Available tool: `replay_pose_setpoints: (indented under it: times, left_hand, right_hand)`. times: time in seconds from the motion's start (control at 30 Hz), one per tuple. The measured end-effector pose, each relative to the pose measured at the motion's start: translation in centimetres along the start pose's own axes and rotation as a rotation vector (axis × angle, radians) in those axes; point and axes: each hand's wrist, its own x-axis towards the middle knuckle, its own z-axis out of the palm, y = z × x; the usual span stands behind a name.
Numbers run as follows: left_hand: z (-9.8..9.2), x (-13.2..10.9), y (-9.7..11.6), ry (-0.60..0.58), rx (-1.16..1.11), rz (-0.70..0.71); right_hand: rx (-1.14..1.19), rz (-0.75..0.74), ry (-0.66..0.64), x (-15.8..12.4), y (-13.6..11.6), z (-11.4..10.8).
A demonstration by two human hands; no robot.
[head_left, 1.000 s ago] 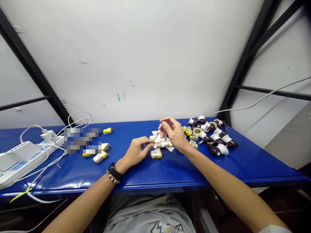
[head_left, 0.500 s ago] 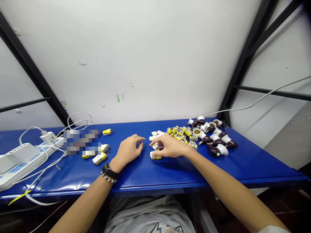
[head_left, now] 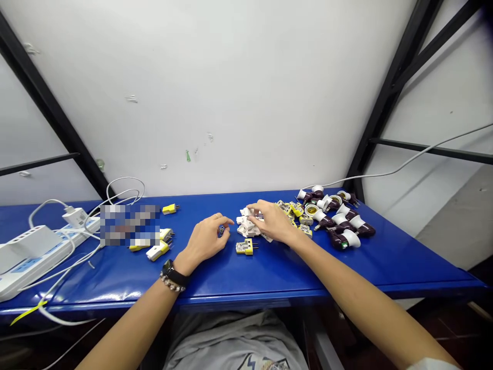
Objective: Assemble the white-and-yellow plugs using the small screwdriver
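Observation:
My left hand (head_left: 210,237) rests on the blue table, its thumb and forefinger curved apart around small dark metal bits (head_left: 221,230), too small to name. My right hand (head_left: 272,222) is over a heap of white plastic plug covers (head_left: 246,227), thumb and forefinger spread among them. It partly hides the heap; no cover is clearly pinched. Just in front of the heap lies a yellow plug half (head_left: 245,247), its inside facing up and its two prongs pointing right. More yellow plug halves (head_left: 296,209) lie behind my right hand.
Dark purple lamp holders with white rims (head_left: 341,222) are piled at the right. At the left lie yellow-and-white plugs (head_left: 158,251), a lone yellow plug (head_left: 168,209), a white power strip (head_left: 26,267) and loose white cables. A white wall (head_left: 231,103) stands behind the table.
My right hand has moved up and right, off the plug in front and onto the white covers. That plug's inside now shows. My left hand has barely shifted.

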Motion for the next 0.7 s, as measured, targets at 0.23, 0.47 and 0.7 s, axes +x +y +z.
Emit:
replay_pose_setpoints:
  times: [0.23,0.47,0.7]
  left_hand:
    - [0.7,-0.5,1.5,-0.222,-0.119,0.196]
    - [0.8,-0.5,1.4,-0.195,-0.289,0.128]
    - [0.6,-0.4,1.4,-0.029,-0.226,0.134]
  right_hand:
    - [0.107,-0.110,-0.144,-0.4,-0.5,-0.3]
    - [0.139,-0.148,-0.440,-0.8,-1.1,-0.6]
    - [0.044,-0.017,-0.300,-0.4,-0.1,-4.2]
